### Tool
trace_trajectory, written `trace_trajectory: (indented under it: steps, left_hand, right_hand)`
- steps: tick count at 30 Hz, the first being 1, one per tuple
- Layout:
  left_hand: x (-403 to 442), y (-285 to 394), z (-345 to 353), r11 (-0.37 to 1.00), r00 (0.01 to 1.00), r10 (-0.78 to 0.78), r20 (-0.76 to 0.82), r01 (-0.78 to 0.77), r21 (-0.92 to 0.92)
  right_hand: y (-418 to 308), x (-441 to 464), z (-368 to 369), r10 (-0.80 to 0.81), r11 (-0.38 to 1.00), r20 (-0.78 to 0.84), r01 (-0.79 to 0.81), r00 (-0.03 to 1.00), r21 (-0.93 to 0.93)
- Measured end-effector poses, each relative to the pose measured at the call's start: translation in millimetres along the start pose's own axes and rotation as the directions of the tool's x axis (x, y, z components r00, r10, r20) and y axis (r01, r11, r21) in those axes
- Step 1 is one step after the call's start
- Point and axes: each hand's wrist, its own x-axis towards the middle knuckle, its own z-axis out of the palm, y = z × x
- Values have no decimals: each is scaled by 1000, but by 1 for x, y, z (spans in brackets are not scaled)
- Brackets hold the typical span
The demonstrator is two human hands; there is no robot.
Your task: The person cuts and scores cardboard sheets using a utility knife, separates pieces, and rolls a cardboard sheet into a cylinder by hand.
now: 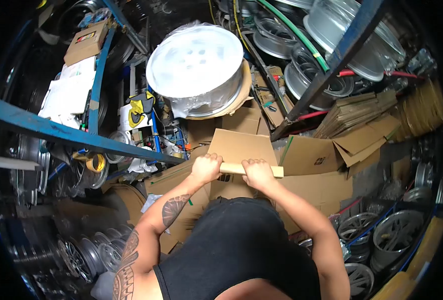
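Note:
My left hand (207, 168) is closed around the left end of a pale wooden bar (232, 169). My right hand (258, 173) wraps over the same bar farther right, and the bar's end sticks out past it. Fingers of both hands curl down out of sight. Directly beyond the bar stands a brown cardboard panel (243, 143). More cardboard, a flap with a dark printed mark (312, 156), spreads to the right. Whether the bar presses on the cardboard, I cannot tell.
A plastic-wrapped wheel rim (196, 62) lies ahead on cardboard. Blue metal beams (76, 131) cross at left, and a dark post (331, 70) slants at right. Stacked cardboard sheets (354, 117) stand to the right. Several rims (396, 232) fill racks on both sides.

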Motion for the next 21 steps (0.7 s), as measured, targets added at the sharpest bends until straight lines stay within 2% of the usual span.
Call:
trace_trajectory:
  steps: [1, 2, 5, 6, 9, 10, 11, 12, 13, 14, 17, 18, 20, 21]
  left_hand:
    - [5, -5, -7, 998, 995, -37, 96, 41, -43]
    - [9, -10, -13, 993, 979, -64, 195, 81, -82]
    - [12, -25, -29, 970, 879, 89, 468, 30, -242]
    - [10, -27, -25, 955, 848, 98, 520, 67, -290]
    - [4, -31, -23, 983, 916, 68, 396, 7, -185]
    - [-1, -28, -23, 988, 951, 62, 302, -15, -156]
    - [-5, -24, -24, 996, 994, 86, 73, -86, 3]
    - [-11, -19, -25, 979, 978, 144, -152, -118, 166]
    - [-18, -14, -23, 940, 906, 228, -358, -110, 322]
    - [-24, -24, 6, 946, 936, 187, -298, -91, 310]
    - [-29, -23, 25, 982, 974, 164, -153, -146, 122]
    - [-27, -23, 25, 986, 973, 162, -164, -155, 55]
    - [-21, -31, 22, 991, 995, 101, -20, -102, -90]
    - [-16, -37, 19, 985, 996, 71, 55, -61, -164]
  right_hand:
    - [-8, -7, 16, -4, 994, -185, -17, 983, -111]
    - [-16, -11, 12, -87, 975, -323, 13, 943, -223]
    - [-23, -13, 35, -104, 965, -369, 3, 924, -263]
    - [-23, -10, 38, -108, 968, -353, 18, 929, -250]
    - [-24, 1, 41, -67, 983, -226, 25, 972, -184]
    - [-25, 6, 25, -8, 998, -113, 0, 994, -68]
    - [-25, 10, 11, 42, 999, -47, -41, 998, 18]
    - [-25, 13, 0, 85, 991, 27, -88, 996, 104]
    - [-25, 16, -10, 120, 973, 106, -138, 987, 186]
    - [-20, 19, -17, 85, 967, 193, -128, 978, 220]
    - [-7, 18, -5, -30, 958, 327, -67, 945, 279]
    - [-10, 13, -4, -2, 979, 247, -48, 969, 196]
    - [-22, 2, 1, 11, 1000, 83, -13, 996, 17]
    - [-25, 0, 7, -17, 996, -107, 8, 994, -86]
